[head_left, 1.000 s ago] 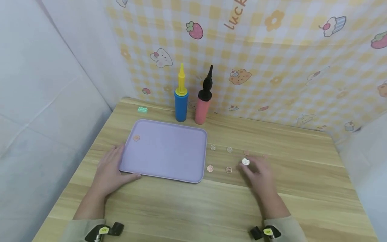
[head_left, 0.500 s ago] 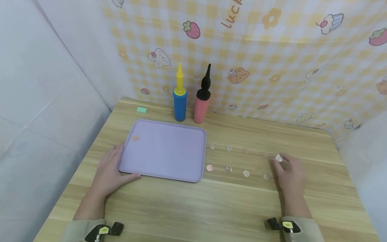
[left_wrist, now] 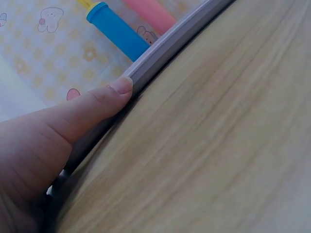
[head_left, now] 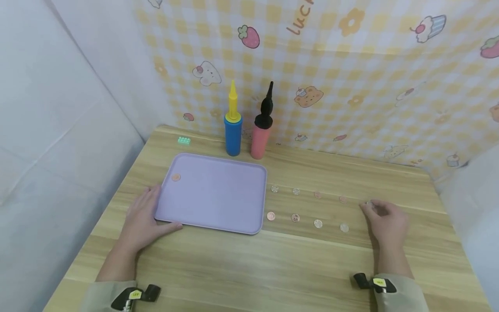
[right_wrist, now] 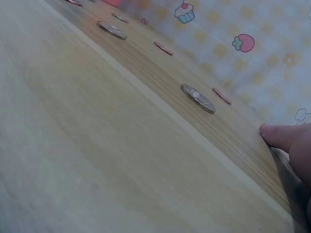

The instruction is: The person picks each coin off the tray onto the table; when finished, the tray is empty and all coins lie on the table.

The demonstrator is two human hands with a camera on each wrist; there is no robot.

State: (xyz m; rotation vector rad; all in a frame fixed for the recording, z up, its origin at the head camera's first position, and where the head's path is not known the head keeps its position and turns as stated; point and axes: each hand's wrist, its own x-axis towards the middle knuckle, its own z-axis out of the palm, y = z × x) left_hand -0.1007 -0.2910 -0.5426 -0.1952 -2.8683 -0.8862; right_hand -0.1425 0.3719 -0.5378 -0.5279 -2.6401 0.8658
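Note:
My left hand rests at the near left corner of the lilac tray. Its fingers lie along the left rim, and in the left wrist view the straight thumb touches the front rim. One copper-coloured coin lies inside the tray. At the right, low over the wood, my right hand pinches a silver coin between thumb and forefinger, mostly covered by the fingertips. Two rows of coins run from the tray toward this hand, ending in a copper coin and a silver coin.
Behind the tray stand a blue hand pump with a yellow nozzle and a pink hand pump with a black nozzle. A mint toy brick lies at the back left. A checked cloth hangs behind the table.
My right hand has moved rightward past the row ends with the silver coin, and has come lower at the upper row's right end. My left hand and the tray stay put.

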